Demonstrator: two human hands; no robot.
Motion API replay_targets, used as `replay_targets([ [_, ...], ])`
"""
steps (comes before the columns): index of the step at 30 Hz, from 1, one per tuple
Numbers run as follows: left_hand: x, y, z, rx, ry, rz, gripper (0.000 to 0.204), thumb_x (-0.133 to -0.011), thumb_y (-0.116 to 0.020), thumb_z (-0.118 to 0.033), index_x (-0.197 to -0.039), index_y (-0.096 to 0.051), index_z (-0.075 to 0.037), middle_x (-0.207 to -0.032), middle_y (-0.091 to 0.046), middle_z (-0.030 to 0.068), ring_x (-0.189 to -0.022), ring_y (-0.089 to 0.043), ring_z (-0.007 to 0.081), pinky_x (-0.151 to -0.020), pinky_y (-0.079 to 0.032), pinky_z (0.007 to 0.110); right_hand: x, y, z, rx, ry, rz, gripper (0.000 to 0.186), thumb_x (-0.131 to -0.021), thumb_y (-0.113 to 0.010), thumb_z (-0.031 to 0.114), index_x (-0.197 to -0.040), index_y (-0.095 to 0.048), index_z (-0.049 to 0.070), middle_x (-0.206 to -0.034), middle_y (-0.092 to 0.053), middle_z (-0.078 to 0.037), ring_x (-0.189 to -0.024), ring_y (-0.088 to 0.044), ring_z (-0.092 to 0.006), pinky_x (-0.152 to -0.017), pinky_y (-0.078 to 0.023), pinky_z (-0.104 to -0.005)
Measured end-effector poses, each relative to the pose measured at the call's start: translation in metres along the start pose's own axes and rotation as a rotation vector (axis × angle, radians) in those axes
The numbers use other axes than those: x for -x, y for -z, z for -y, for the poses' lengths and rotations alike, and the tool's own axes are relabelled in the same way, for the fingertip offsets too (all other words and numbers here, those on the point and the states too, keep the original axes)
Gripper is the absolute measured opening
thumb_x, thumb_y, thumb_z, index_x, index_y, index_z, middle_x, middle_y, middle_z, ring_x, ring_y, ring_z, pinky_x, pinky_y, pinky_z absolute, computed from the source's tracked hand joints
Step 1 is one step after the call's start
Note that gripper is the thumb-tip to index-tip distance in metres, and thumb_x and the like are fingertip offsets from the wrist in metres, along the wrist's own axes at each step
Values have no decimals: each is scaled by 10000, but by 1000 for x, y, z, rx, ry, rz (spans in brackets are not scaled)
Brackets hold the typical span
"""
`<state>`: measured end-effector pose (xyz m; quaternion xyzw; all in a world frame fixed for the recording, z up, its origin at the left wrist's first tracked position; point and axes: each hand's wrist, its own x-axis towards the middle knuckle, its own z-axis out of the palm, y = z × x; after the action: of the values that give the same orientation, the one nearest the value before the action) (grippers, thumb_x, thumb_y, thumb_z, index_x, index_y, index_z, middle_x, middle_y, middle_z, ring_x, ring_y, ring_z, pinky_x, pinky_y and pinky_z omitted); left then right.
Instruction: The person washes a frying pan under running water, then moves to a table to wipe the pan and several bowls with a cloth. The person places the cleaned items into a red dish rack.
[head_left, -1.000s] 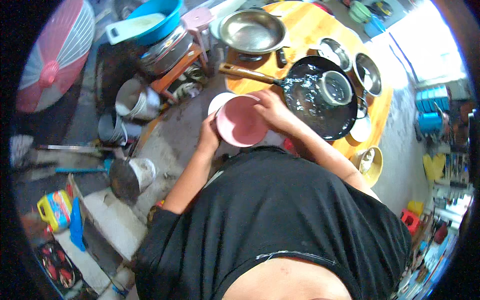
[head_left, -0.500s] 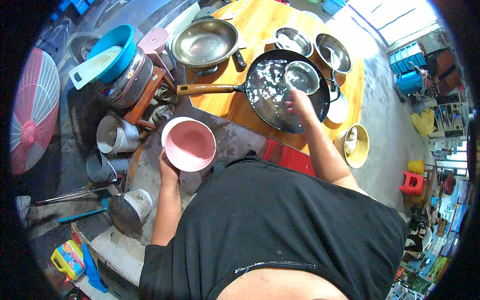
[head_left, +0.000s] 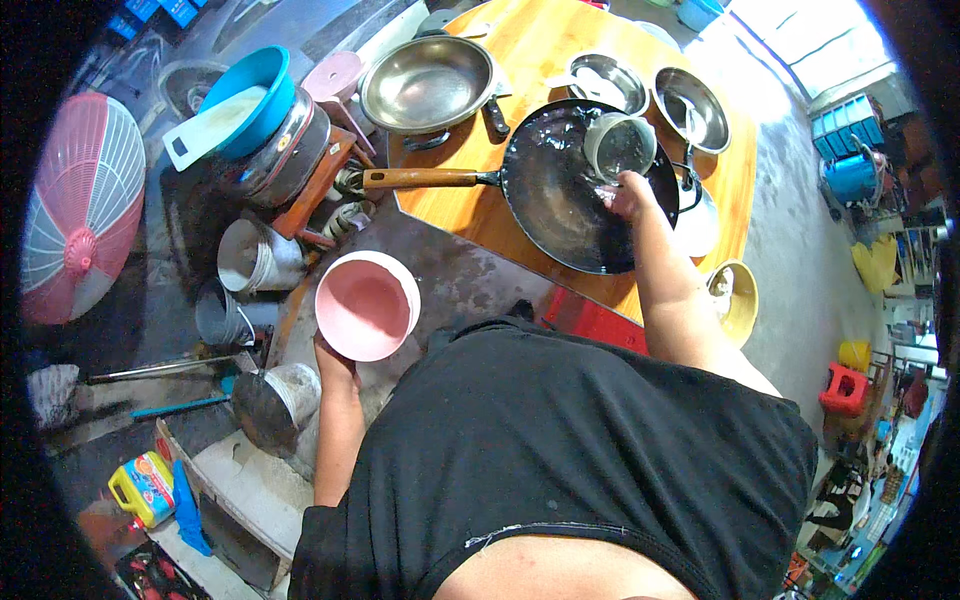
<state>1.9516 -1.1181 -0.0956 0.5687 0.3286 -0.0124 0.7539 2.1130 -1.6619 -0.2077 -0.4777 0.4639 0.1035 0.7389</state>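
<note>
My left hand (head_left: 337,362) grips a pink bowl (head_left: 367,305) low at the left, clear of the table, its mouth tilted toward me; a pale outer rim shows round it, and most of my fingers are hidden behind it. Over on the table lies a black wok (head_left: 555,205) with a wooden handle (head_left: 420,178) pointing left. My right hand (head_left: 628,196) is closed on the near rim of a clear, see-through bowl (head_left: 620,150), held tilted over the wok's far right part. Shiny wet spots show on the wok's dark inside near my fingers.
A steel pan (head_left: 428,85) and two steel bowls (head_left: 690,105) stand behind the wok on the wooden table (head_left: 455,215). A yellow bowl (head_left: 742,300) sits right of my right forearm. Buckets (head_left: 262,255), a blue basin (head_left: 262,110) and a pink fan (head_left: 80,210) crowd the left.
The clear bowl has been lifted and tilted in my right hand, and the white glare patches in the wok are mostly gone. The pink bowl has come slightly lower and left.
</note>
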Motion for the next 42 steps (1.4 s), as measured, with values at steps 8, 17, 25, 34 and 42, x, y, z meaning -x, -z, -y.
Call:
replay_targets([
  [8,2,41,24,108,-56,-77,360,-935,-449,-224,-1208,-556,-15,-1138,-612,94,-1031,-599,194,-866,-485,340,23,13,-24,833,833,-667,434,-894,-416,331,-1311,-504,252,-1089,-636,-201,-999,-597,-422,-874,-459,-478],
  [17,-14,89,40,171,-85,-137,416,-940,-431,-292,-1263,-512,-42,-1219,-580,90,-1091,-580,213,-909,-478,376,26,7,-37,85,181,-123,225,-864,-536,162,-993,-574,-19,-791,-630,-182,-639,-645,-307,-529,-556,-378],
  [25,-22,131,32,282,-78,-225,442,-949,-416,-289,-1303,-476,-31,-1265,-549,115,-1159,-542,248,-953,-452,403,31,-9,-46,-262,400,-201,268,-890,-388,72,-1059,-462,-122,-840,-596,-231,-575,-599,-304,-489,-524,-409],
  [34,-15,166,26,265,-79,-297,395,-954,-431,-295,-1263,-512,-62,-1230,-567,94,-1112,-548,199,-908,-457,379,15,49,-3,-26,928,-293,417,-841,-617,137,-1229,-498,42,-1112,-609,-95,-954,-615,-246,-786,-533,-367],
  [42,31,176,25,294,-332,-296,323,-931,-489,-141,-1203,-571,13,-1127,-630,104,-961,-602,165,-835,-481,310,21,6,16,306,880,-162,436,-844,-621,156,-1245,-492,46,-1136,-599,-96,-982,-603,-246,-810,-523,-370],
])
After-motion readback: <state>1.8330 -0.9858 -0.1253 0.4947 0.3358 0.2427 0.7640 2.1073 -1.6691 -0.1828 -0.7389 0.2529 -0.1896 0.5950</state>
